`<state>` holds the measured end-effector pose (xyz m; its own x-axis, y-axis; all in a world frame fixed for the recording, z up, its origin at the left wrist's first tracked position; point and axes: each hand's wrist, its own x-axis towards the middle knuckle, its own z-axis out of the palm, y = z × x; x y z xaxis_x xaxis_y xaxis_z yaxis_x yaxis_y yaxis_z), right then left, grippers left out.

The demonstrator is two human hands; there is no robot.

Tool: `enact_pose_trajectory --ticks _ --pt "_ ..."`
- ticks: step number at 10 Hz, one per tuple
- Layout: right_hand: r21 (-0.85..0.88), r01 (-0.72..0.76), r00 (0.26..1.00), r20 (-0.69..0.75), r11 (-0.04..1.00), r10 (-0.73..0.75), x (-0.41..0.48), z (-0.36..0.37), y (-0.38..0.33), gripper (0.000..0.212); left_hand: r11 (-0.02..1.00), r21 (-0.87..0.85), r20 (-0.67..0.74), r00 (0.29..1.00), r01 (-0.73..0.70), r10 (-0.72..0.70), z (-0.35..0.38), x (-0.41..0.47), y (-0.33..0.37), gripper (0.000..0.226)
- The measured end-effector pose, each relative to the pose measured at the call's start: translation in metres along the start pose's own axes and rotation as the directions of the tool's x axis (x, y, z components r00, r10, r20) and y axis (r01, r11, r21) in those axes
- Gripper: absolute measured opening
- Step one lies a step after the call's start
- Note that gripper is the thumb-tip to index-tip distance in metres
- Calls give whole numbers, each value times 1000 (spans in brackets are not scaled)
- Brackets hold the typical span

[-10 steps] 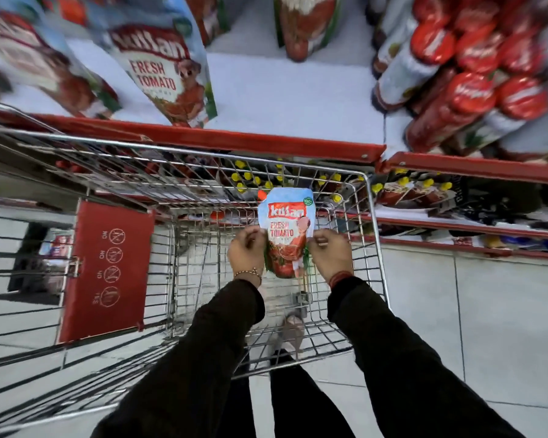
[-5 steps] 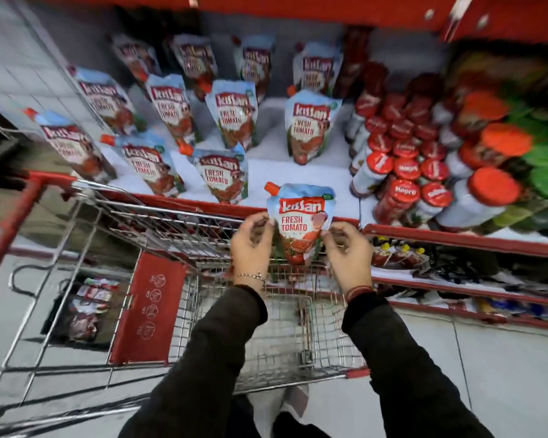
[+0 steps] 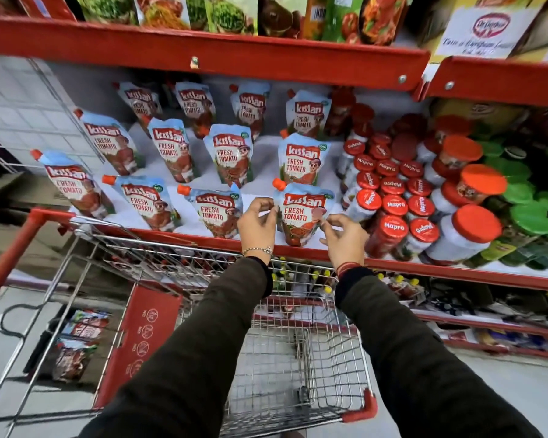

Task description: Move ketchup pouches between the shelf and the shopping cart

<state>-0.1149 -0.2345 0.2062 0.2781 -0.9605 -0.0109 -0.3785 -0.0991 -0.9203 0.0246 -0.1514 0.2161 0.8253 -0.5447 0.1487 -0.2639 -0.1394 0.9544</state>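
**Two hands holding a ketchup pouch at the shelf front**

The left hand point(image 3: 258, 223) is pinching the left edge of a ketchup pouch point(image 3: 300, 216) between thumb and fingertips, and the right hand point(image 3: 342, 239) is pinching its right edge in the same way. The pouch is standing upright between the two hands, its orange cap point(image 3: 278, 183) pointing up and to the left hand's side, its base sitting at the front of the red shelf point(image 3: 184, 240). Whether the base is fully resting on the shelf cannot be told.

Just beyond the left hand, another pouch point(image 3: 215, 213) is standing in the same front row, nearly touching the knuckles. More pouches are standing in rows farther back, above both hands. Just beyond the right hand, red-capped jars point(image 3: 393, 230) are crowding together, the nearest one close to its fingers.

Below both wrists, a wire cart point(image 3: 298, 368) is standing against the shelf, its red flap point(image 3: 140, 336) lying under the left forearm's side. A bracelet point(image 3: 257, 250) is circling the left wrist, and dark sleeves point(image 3: 402, 349) are covering both arms.
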Motion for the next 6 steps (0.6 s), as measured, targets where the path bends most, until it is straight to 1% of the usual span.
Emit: enact_pose_trajectory --ticks 1,2,3,4,5,6 --pt "-44 -8 999 39 999 10 3 5 21 10 999 17 24 999 47 -48 1 -5 -13 12" --pt "-74 -20 999 31 997 22 3 7 28 9 998 6 12 998 62 -62 3 -9 -18 13" --pt "-75 -28 998 55 997 32 10 8 28 12 996 -6 -2 996 88 -88 5 -8 -14 15" --pt "-104 -9 993 119 994 21 10 -2 19 16 995 39 34 995 96 -97 3 -9 -8 21" --pt "-77 27 993 120 997 -17 1 -20 0 21 999 22 8 999 41 -41 -3 -14 -4 36" --pt "112 76 997 -20 991 -74 -27 -65 -41 23 997 -54 -73 996 -54 50 -15 -20 24 41"
